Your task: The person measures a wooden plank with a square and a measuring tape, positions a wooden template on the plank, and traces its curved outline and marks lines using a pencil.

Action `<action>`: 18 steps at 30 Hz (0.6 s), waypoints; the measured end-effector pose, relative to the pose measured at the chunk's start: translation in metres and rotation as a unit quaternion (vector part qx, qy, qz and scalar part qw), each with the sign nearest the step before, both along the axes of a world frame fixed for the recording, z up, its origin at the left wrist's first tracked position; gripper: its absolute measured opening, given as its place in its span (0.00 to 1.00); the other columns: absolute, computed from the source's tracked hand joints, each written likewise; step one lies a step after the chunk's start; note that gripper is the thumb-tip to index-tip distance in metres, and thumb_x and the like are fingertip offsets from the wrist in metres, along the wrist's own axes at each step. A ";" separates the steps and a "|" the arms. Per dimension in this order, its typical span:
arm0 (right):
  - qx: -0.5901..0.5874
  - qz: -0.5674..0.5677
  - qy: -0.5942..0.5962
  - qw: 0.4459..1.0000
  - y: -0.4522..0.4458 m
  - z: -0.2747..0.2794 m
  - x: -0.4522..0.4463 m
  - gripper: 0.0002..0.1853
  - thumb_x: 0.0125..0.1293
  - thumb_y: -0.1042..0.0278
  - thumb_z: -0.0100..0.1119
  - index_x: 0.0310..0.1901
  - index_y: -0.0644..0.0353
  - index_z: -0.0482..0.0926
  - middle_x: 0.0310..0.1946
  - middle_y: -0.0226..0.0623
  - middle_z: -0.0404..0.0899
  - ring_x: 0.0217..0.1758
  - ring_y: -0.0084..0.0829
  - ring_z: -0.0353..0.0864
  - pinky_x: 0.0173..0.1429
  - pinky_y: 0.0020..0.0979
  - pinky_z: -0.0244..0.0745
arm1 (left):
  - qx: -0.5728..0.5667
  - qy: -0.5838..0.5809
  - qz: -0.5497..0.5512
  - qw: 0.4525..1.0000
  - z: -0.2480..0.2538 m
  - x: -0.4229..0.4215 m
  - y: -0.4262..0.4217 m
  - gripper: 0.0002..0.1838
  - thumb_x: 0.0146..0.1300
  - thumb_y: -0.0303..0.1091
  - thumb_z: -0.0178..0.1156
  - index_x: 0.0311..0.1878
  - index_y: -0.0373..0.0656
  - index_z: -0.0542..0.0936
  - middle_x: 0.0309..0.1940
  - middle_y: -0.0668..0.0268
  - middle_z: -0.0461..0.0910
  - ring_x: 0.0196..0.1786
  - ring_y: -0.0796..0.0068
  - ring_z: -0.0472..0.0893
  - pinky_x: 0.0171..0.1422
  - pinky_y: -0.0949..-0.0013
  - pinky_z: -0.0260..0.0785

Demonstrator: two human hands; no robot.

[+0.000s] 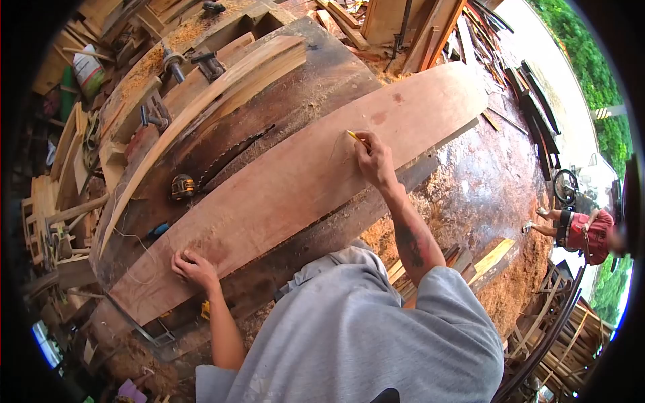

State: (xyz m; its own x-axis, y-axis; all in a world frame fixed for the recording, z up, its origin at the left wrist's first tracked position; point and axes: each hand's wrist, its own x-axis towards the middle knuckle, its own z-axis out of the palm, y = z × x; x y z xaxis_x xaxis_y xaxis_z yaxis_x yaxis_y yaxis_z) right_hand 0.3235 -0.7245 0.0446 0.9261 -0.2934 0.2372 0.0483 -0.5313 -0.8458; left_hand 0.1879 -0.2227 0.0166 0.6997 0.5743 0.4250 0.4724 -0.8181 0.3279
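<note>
A long, curved-sided wooden board (269, 181) lies slantwise across the worktable in front of me. My right hand (376, 161) grips a yellow pencil (354, 136), its point at the board's surface beside a faint curved pencil line. Toward the board's near-left end, my left hand (195, 270) rests on the wood with bent, parted fingers. A thin pale cord runs over the board close to that hand. Beyond the board's far edge sit a yellow-and-black tape measure (182, 187) and a blue-handled tool (158, 230).
A curved wooden beam (201, 107) and a toothed dark blade (238, 154) lie on the worktable (336, 64). Several clamps and wood pieces crowd the left. Sawdust (517, 295) covers the floor at right, where a person in red (588, 235) stands near a bicycle (565, 186).
</note>
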 end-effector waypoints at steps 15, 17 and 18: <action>0.007 0.116 0.077 0.990 0.000 0.034 -0.007 0.11 0.69 0.68 0.60 0.48 0.61 0.86 0.32 0.52 0.86 0.32 0.39 0.88 0.39 0.36 0.80 | -0.002 0.001 0.004 1.000 0.003 0.001 -0.003 0.19 0.75 0.44 0.55 0.61 0.43 0.78 0.62 0.56 0.75 0.66 0.52 0.72 0.69 0.48 0.62; -0.020 0.102 0.152 0.983 0.000 0.042 -0.005 0.10 0.69 0.69 0.60 0.48 0.61 0.86 0.31 0.51 0.86 0.30 0.40 0.88 0.37 0.37 0.80 | 0.009 0.014 0.007 1.000 0.008 0.001 -0.007 0.19 0.75 0.43 0.55 0.61 0.42 0.78 0.62 0.55 0.75 0.65 0.51 0.73 0.68 0.49 0.64; -0.019 0.100 0.152 0.983 0.000 0.043 -0.008 0.10 0.69 0.69 0.60 0.48 0.61 0.86 0.31 0.51 0.86 0.30 0.40 0.88 0.37 0.37 0.80 | 0.017 0.025 0.014 0.999 0.010 0.002 -0.009 0.18 0.74 0.41 0.55 0.60 0.41 0.78 0.61 0.54 0.75 0.64 0.50 0.74 0.67 0.50 0.66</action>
